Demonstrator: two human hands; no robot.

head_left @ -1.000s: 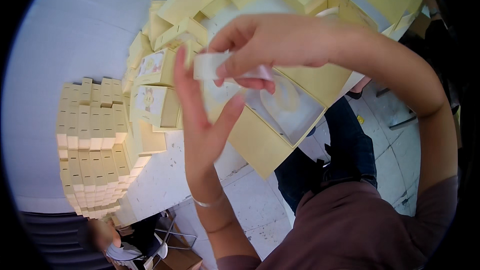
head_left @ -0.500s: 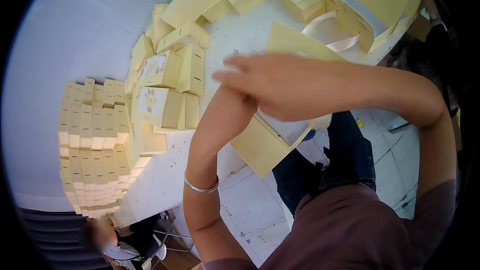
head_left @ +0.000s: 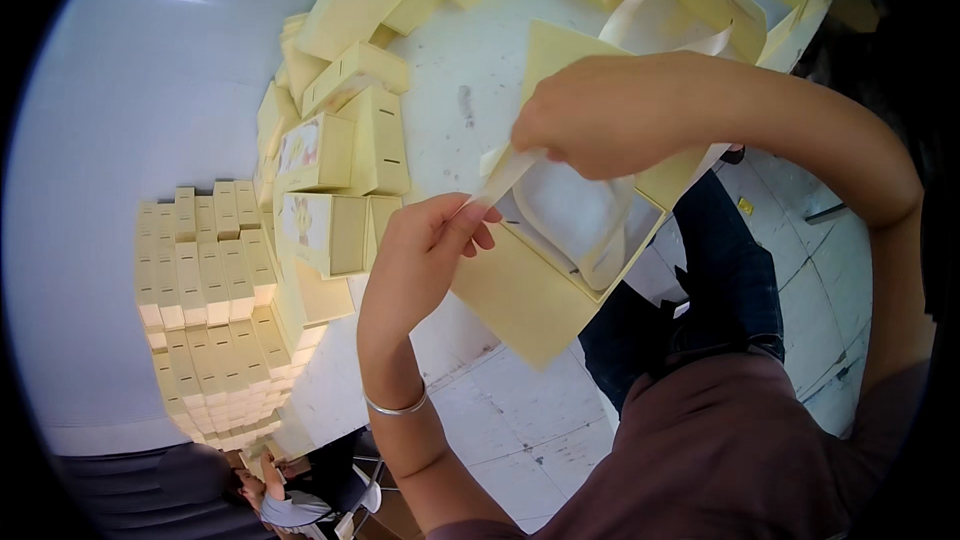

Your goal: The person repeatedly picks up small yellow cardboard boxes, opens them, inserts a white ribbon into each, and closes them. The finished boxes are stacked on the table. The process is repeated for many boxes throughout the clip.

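One pale ribbon (head_left: 505, 178) in the head view runs from your left hand (head_left: 412, 258), which pinches it, to your right hand (head_left: 602, 115), closed on it, apparently to keep that stretch straight over the left end of the open yellow box (head_left: 527, 308).

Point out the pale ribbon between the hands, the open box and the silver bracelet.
Pale ribbon (head_left: 509, 175), head view: middle of its stretched length.
Open box (head_left: 528, 305), head view: its lower-left yellow flap.
Silver bracelet (head_left: 397, 411), head view: front of the band.
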